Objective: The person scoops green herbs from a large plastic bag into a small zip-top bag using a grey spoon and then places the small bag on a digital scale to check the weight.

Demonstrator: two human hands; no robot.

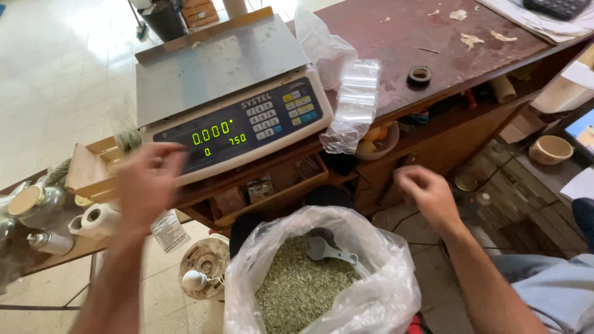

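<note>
The brown wooden worktop (433,55) carries a grey digital scale with a flat steel plate (216,65). Below it, a big clear plastic bag of dried green herbs (303,291) is seen open, with a grey plastic scoop (328,249) lying inside. The left hand (145,182) is raised at the scale's front, blurred, so its fingers cannot be told. The right hand (427,192) is loosely curled and holds nothing. The plate is best kept clear and the hands steady.
</note>
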